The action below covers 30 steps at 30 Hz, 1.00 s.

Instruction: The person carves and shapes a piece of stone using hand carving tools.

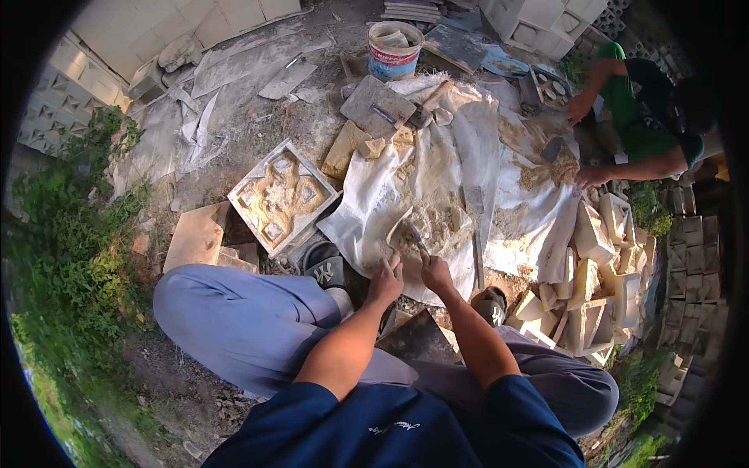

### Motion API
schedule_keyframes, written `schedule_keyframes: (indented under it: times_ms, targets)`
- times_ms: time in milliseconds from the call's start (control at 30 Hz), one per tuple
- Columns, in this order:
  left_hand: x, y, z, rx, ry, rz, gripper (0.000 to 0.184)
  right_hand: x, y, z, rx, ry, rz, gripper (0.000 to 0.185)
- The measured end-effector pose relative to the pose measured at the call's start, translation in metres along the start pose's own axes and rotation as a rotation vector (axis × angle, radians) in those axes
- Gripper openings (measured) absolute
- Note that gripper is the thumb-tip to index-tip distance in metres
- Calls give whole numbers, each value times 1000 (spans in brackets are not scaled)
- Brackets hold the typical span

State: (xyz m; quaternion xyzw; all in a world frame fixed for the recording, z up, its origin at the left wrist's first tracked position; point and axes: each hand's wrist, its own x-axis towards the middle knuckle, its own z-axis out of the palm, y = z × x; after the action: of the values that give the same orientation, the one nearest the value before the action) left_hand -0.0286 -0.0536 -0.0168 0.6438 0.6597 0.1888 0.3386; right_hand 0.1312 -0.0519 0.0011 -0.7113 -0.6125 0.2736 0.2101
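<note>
My right hand [435,273] is closed round the handle of a small trowel [418,237], whose blade points up and left into a pale block piece [396,228] on the white sheet. Close by on the left, my left hand [387,279] is at the lower edge of that piece; its fingers look bent, and what they grip is too small to tell. Crumbly sand-coloured material [437,226] lies around the piece. A square mould [282,196] with sandy material among its raised shapes is to the left.
A co-worker [640,125] reaches over the sheet at the right. Pale blocks [597,265] are heaped at the lower right. A bucket [395,51], a flat board with a trowel [378,106] and a long straight tool [476,234] lie beyond my hands.
</note>
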Motion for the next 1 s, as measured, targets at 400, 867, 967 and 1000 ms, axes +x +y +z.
schedule_keyframes:
  times_ms: [400,867,967,1000]
  targets:
    - [1,2,-5,-66,-62,-61,42,10,-7,1,84,-33,345,59]
    - [1,6,-10,-28,-98,-52,48,9,10,4,46,-38,411,65]
    - [1,1,-4,-10,-99,-61,47,17,-10,-18,131,-14,390,65]
    - [0,-1,-3,8,-81,-62,46,17,-15,-19,185,40,376,65]
